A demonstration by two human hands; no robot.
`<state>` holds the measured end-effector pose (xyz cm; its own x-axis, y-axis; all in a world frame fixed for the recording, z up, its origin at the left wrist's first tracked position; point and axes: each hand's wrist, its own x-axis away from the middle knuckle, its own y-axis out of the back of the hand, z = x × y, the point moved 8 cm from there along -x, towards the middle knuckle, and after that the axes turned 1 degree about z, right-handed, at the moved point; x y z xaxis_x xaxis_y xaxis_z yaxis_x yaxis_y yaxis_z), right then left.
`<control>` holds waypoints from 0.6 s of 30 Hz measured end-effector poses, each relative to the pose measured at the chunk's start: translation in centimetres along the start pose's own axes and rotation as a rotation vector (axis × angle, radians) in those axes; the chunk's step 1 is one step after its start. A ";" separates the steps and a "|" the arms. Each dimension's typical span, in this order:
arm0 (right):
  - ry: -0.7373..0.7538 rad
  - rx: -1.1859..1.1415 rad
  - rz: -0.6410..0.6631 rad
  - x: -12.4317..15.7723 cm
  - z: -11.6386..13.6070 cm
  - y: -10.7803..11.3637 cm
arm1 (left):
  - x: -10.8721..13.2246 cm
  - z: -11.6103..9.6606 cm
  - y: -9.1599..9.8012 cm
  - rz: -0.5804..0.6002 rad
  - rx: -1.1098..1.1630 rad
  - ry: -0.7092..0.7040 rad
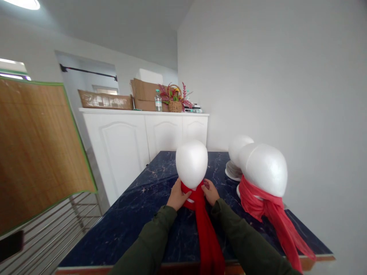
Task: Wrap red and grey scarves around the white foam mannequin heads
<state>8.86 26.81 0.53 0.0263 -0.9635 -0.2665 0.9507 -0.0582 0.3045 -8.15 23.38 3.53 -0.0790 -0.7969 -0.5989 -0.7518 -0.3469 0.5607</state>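
A white foam mannequin head (191, 163) stands upright on the dark blue marbled table (134, 214). Around its neck wraps a red scarf (202, 225), whose long tail hangs down over the table's front edge. My left hand (178, 195) is at the left side of the neck, fingers curled behind the cloth and thumb in front, pinching it. On the other side, my right hand (211, 192) grips the scarf's right edge with bent fingers. Part of the white base shows between the scarf's folds.
To the right, another foam head (265, 168) wears a coral-red scarf (258, 200); a third head (239, 147) stands behind it. White cabinets (123, 149) carry boxes, a bottle (158, 101) and a flower basket (175, 105). A bamboo mat (40, 149) covers a metal rack at left.
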 end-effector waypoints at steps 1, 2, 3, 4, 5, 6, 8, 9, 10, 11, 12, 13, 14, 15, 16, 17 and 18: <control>-0.032 -0.006 -0.010 0.4 -0.5 0.3 | 0.4 -0.3 0.5 -0.047 -0.054 0.015; -0.057 -0.013 -0.008 0.8 -1.0 0.5 | 0.9 -0.7 1.0 -0.095 -0.110 0.025; -0.075 -0.022 0.004 1.3 -1.3 0.7 | 1.4 -1.4 1.5 -0.129 -0.160 0.025; -0.086 -0.035 0.025 1.8 -1.5 0.7 | 1.9 -2.2 1.7 -0.132 -0.200 0.011; -0.093 -0.050 0.050 2.4 -1.6 0.7 | 2.3 -3.0 1.5 -0.098 -0.230 -0.016; -0.099 -0.069 0.074 2.9 -1.7 0.6 | 2.7 -3.8 1.1 -0.036 -0.248 -0.048; -0.127 -0.117 0.109 3.8 -1.7 0.3 | 3.4 -4.9 -0.1 0.107 -0.249 -0.096; -0.153 -0.149 0.122 4.1 -1.7 0.0 | 3.7 -5.3 -0.6 0.162 -0.232 -0.102; -0.186 -0.186 0.134 4.4 -1.6 -0.3 | 3.8 -5.4 -1.0 0.188 -0.209 -0.093; -0.224 -0.230 0.149 4.7 -1.6 -0.6 | 3.8 -5.4 -1.2 0.190 -0.186 -0.071; -0.262 -0.277 0.164 5.0 -1.5 -1.0 | 3.8 -5.3 -1.3 0.182 -0.169 -0.044; -0.299 -0.327 0.180 5.3 -1.4 -1.4 | 3.7 -5.1 -1.5 0.170 -0.165 -0.019; -0.334 -0.374 0.196 5.6 -1.2 -1.7 | 3.6 -4.9 -1.5 0.154 -0.151 0.011; -0.368 -0.417 0.213 5.8 -1.1 -1.9 | 3.5 -4.7 -1.5 0.139 -0.122 0.042; -0.403 -0.454 0.234 6.1 -1.0 -2.2 | 3.5 -4.5 -1.5 0.127 -0.082 0.072; -0.440 -0.482 0.255 6.3 -1.0 -2.4 | 3.5 -4.2 -1.5 0.117 -0.033 0.104; -0.479 -0.503 0.277 6.4 -1.0 -2.6 | 3.5 -4.0 -1.4 0.107 0.018 0.134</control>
<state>6.84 21.03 -2.95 0.2577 -0.9405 0.2215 0.9583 0.2195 -0.1829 -4.75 19.16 2.92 -0.0719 -0.8879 -0.4544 -0.7555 -0.2489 0.6060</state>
